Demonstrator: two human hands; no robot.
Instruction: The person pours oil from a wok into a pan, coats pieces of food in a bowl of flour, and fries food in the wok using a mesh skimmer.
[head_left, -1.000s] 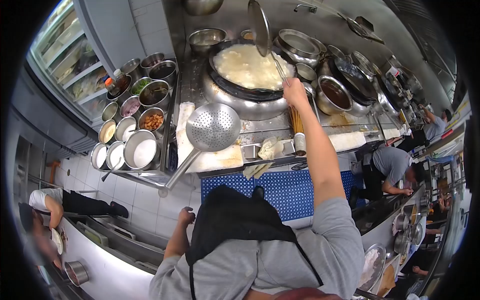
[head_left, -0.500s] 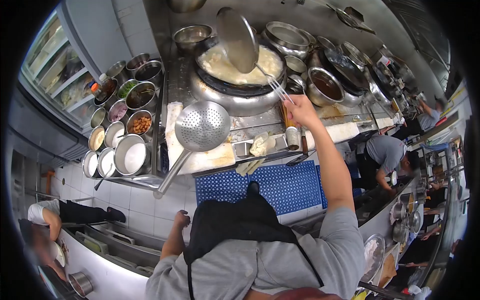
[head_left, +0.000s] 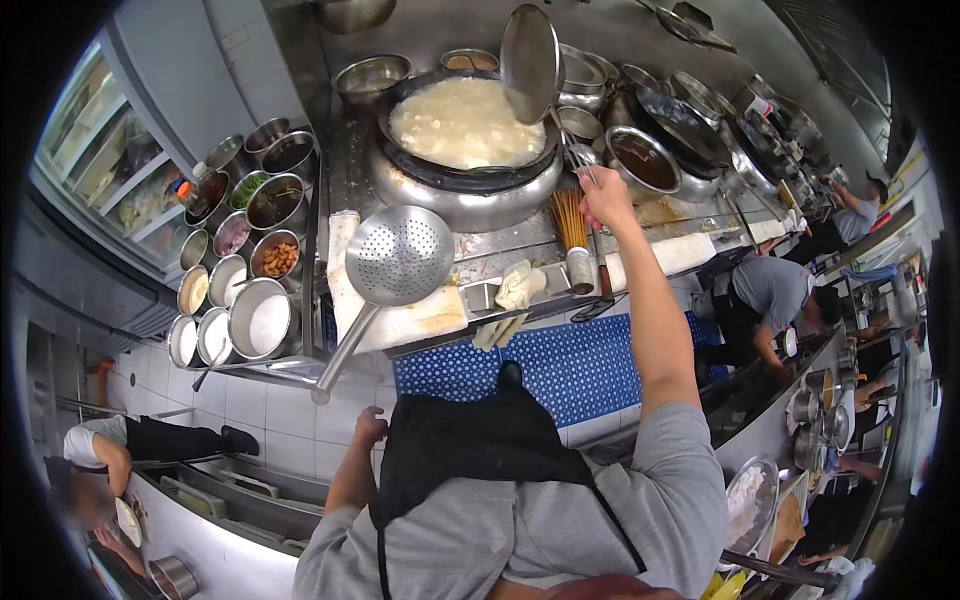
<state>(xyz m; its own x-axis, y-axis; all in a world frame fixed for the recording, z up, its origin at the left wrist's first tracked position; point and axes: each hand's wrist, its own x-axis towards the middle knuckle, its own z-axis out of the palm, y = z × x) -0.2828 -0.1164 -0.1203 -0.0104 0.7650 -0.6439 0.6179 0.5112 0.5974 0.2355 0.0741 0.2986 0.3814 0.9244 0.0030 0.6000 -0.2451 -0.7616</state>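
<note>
My right hand [head_left: 607, 198] is closed around the wire handle of a large round mesh skimmer [head_left: 532, 65]. The skimmer's disc is tilted nearly on edge over the right rim of a wok [head_left: 470, 180]. Pale, frothy liquid with light lumps [head_left: 465, 120] fills the wok. My left hand [head_left: 371, 428] hangs low beside my apron, its fingers loosely curled and a little apart, with nothing seen in it. A perforated ladle [head_left: 400, 255] lies on a folded towel [head_left: 425, 318] in front of the wok, its handle sticking out past the counter edge.
Metal pots of seasonings [head_left: 262, 318] crowd the left stand. A bamboo brush [head_left: 570, 225] and a cloth [head_left: 520, 285] lie along the counter front. A bowl of dark sauce [head_left: 643, 160] stands right of the wok. Co-workers bend at right [head_left: 770, 290] and lower left [head_left: 100, 445].
My right hand has moved the skimmer to the right, from above the middle of the wok to its right rim, turning its disc more edge-on. More of the wok's liquid shows.
</note>
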